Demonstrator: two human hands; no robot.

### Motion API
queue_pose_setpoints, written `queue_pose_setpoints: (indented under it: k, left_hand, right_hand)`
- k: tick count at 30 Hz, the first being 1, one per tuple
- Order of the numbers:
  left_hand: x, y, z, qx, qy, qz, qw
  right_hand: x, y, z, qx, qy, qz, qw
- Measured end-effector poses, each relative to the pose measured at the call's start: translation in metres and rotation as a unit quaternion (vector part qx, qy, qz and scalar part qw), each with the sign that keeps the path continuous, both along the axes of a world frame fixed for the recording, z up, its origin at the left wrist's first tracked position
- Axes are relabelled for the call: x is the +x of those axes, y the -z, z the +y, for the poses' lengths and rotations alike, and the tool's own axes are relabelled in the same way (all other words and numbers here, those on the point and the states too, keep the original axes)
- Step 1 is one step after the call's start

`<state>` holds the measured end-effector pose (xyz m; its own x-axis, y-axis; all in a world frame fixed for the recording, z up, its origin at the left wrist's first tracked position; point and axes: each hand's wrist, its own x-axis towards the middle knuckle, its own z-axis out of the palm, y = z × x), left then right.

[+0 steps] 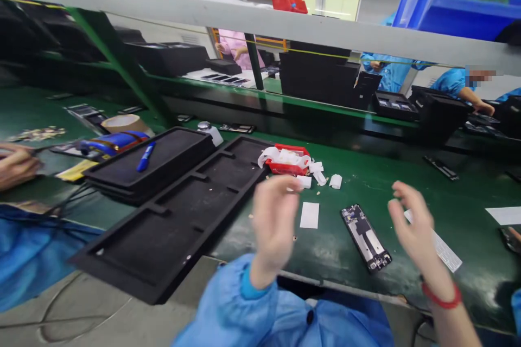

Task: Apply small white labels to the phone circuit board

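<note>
Hovering with the left hand point(274, 222) near the white card point(310, 216), fingers bending but too blurred to tell whether apart; hovering with the right hand point(415, 225), fingers parting from thumb, beside the opened phone point(365, 238) lying between both hands on the green table point(362, 173).

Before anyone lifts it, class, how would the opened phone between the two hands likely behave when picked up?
The opened phone looks like a thin, flat slab, so it should stay stiff. Its bared inner parts suggest fragility. Lying flat, it would probably slide, not roll.
</note>
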<state>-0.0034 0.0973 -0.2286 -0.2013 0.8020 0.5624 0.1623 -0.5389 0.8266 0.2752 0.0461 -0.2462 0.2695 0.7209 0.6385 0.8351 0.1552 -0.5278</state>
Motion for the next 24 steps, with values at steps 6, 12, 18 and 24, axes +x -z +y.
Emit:
queue_pose_setpoints:
  k: [6, 12, 18, 24]
  left_hand:
    - [0.064, 0.086, -0.016, -0.237, 0.202, -0.012, 0.95]
    - [0.077, 0.106, -0.025, -0.358, 0.247, -0.058, 0.899]
    - [0.069, 0.059, -0.005, -0.299, 0.286, -0.119, 0.902]
    - [0.054, 0.034, 0.007, -0.249, 0.323, -0.08, 0.909]
  right_hand:
    - [-0.034, 0.107, -0.004, -0.173, 0.038, 0.033, 0.984]
    - [-0.033, 0.117, -0.016, -0.183, 0.084, 0.109, 0.973]
    - [-0.08, 0.085, -0.013, -0.114, -0.022, 0.217, 0.969]
    - [-0.086, 0.032, 0.022, -0.026, -0.088, 0.251, 0.964]
